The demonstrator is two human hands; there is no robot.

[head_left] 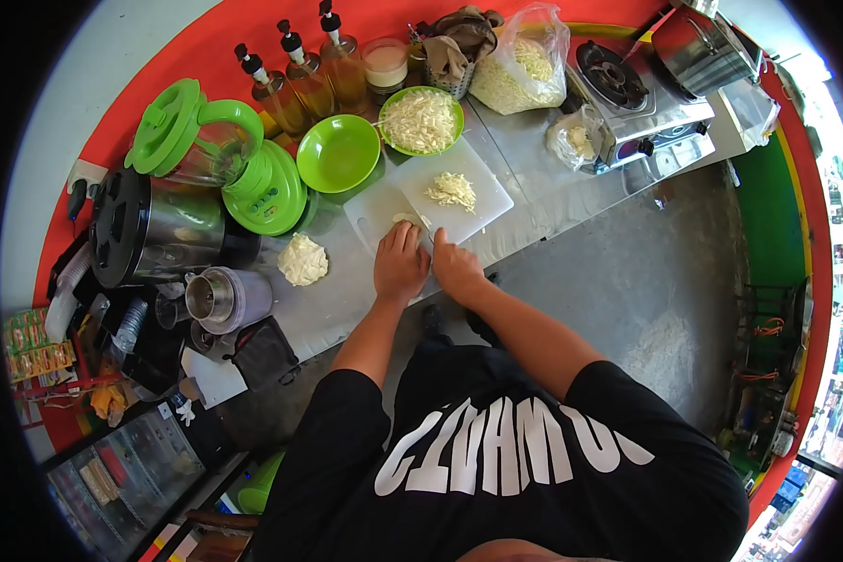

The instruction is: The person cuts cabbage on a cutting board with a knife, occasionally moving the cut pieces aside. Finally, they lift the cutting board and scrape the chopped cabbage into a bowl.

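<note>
On the white cutting board (490, 181) lies a small heap of pale shredded cabbage (452, 191). My right hand (456, 267) is closed around the handle of a knife; only part of its thin blade (426, 223) shows, pointing away from me over the board. Beside it, my left hand (403, 262) has its fingers together and bent, pressing a pale piece of cabbage (404, 217) to the board. Most of that piece is hidden under the fingertips. A larger chunk of cabbage (303, 259) rests on the metal table, left of the board.
Behind the board stand a green bowl (339, 155) and another bowl heaped with shreds (421, 121). A bag of shredded cabbage (525, 70) and a gas stove (642, 103) are to the right. A green blender (262, 183) and pump bottles (304, 80) stand at back left.
</note>
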